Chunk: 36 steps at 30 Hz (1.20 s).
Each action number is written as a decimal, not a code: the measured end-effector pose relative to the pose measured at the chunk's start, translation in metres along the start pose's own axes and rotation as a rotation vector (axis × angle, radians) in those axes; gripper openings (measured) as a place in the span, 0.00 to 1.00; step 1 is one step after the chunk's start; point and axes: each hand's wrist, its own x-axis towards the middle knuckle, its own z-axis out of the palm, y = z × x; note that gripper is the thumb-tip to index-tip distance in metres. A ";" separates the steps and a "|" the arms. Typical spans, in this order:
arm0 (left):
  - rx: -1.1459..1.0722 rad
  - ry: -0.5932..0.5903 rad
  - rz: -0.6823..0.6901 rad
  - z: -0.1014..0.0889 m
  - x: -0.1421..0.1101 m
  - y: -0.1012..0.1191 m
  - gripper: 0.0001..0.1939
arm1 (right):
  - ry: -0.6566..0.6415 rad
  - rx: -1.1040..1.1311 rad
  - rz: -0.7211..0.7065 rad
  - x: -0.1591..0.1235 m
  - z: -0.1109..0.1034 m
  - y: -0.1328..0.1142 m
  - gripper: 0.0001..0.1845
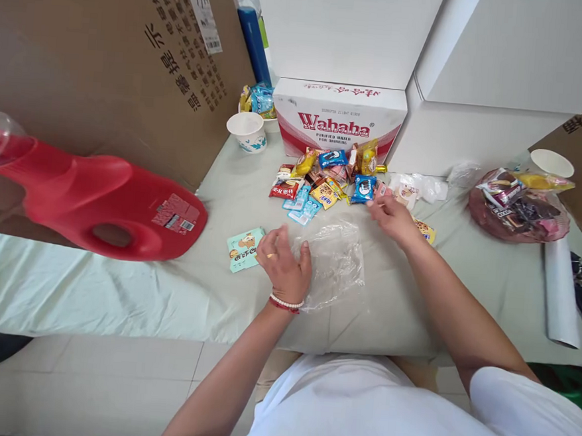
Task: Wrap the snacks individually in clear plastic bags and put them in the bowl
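Note:
My left hand (286,263) is over the cloth with its fingers apart and slightly curled. It is between a mint-green packet (243,249) and a clear plastic bag (335,267) lying flat; its fingertips are at the packet's right edge. My right hand (394,218) reaches in from the right, fingers loosely bent, close to a blue snack packet (363,189); I cannot tell whether it touches it. Nothing shows in its fingers. A pile of wrapped snacks spreads to the left, with a yellow cookie packet (325,194), a red packet (285,188) and light blue sachets (305,211).
A Wahaha water carton (338,125) stands behind the pile. At left lies a big red jug (117,206), and a paper cup (248,132) stands by a brown carton (98,45). A reddish bag of snacks (517,217) and a white roll (562,290) are at right.

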 end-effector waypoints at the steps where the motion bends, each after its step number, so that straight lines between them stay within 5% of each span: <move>1: 0.045 -0.055 0.100 -0.004 -0.002 0.002 0.22 | -0.046 -0.046 0.007 0.002 0.008 -0.007 0.28; 5: 0.188 -0.415 0.293 -0.010 -0.016 0.000 0.20 | -0.216 -0.005 0.149 -0.005 0.040 -0.018 0.51; 8: 0.283 -0.530 0.225 -0.008 -0.026 -0.009 0.29 | -0.354 0.377 0.205 -0.019 0.050 -0.015 0.38; 12: 0.325 -0.573 0.201 -0.005 -0.031 -0.015 0.33 | -0.412 0.719 0.169 -0.040 0.054 -0.018 0.24; 19: 0.327 -0.580 0.196 -0.005 -0.028 -0.014 0.33 | -0.529 0.846 0.456 -0.055 0.065 -0.037 0.50; 26: 0.316 -0.591 0.190 -0.007 -0.028 -0.013 0.32 | -0.790 0.785 0.556 -0.059 0.066 -0.034 0.38; 31: 0.289 -0.588 0.201 -0.008 -0.027 -0.014 0.32 | -0.735 0.636 0.448 -0.057 0.052 -0.023 0.26; 36: 0.250 -0.581 0.214 -0.008 -0.028 -0.016 0.31 | -0.471 0.455 0.296 -0.053 0.022 -0.008 0.24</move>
